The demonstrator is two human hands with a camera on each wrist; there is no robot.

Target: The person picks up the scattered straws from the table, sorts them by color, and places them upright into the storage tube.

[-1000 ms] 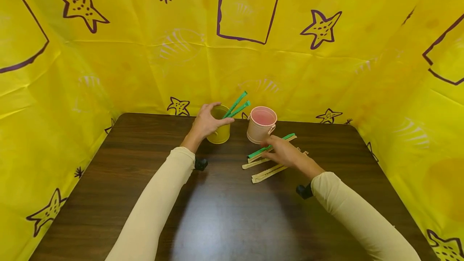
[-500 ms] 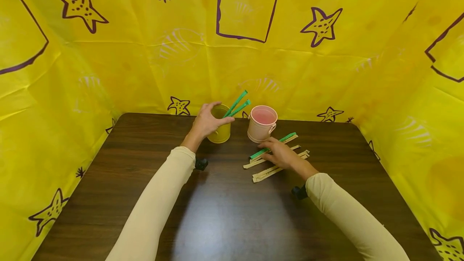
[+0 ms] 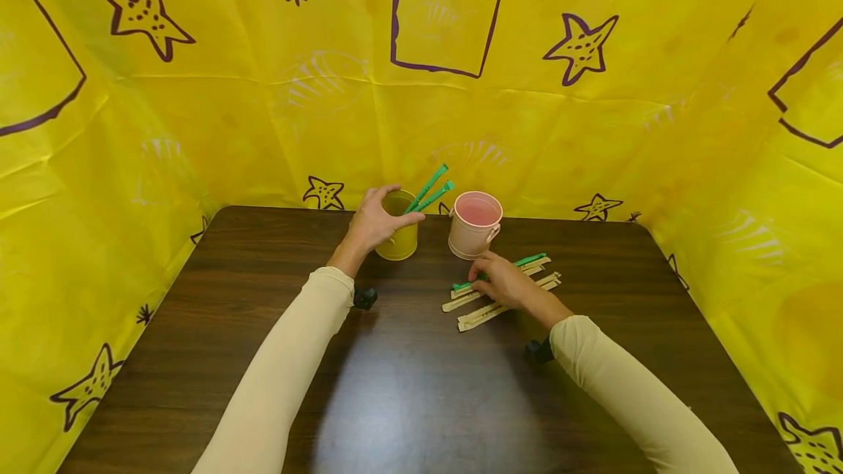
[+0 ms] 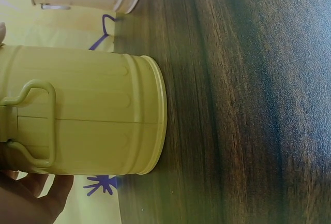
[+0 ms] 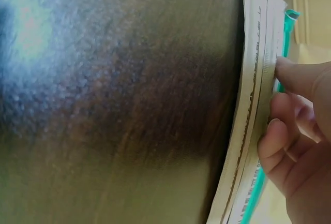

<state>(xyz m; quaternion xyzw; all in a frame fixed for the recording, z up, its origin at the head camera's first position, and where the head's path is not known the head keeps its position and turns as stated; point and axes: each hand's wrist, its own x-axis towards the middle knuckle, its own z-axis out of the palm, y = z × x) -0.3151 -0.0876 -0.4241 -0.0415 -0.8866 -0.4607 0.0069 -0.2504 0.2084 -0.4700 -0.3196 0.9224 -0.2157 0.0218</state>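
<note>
My left hand (image 3: 382, 219) grips the small yellow bucket (image 3: 399, 247) by its rim, thumb at the near right side. Two green stick packets (image 3: 428, 196) lean out of that bucket. Upright on the table, the bucket shows its wire handle in the left wrist view. My right hand (image 3: 506, 280) is over a row of long thin stick packets, pinching a green stick packet (image 3: 530, 260) at its middle, which the fingers partly hide. Several tan stick packets (image 3: 484, 315) lie alongside; in the right wrist view tan stick packets (image 5: 253, 89) lie in front of the fingers.
A pink bucket (image 3: 470, 240) stands just right of the yellow one, beyond the right hand. The dark wooden table (image 3: 263, 328) is enclosed by a yellow patterned cloth (image 3: 230, 130) close behind both buckets.
My right hand has shifted slightly left and toward me and closed on the green packet, which has moved nearer the tan ones. My left hand stays on the yellow bucket.
</note>
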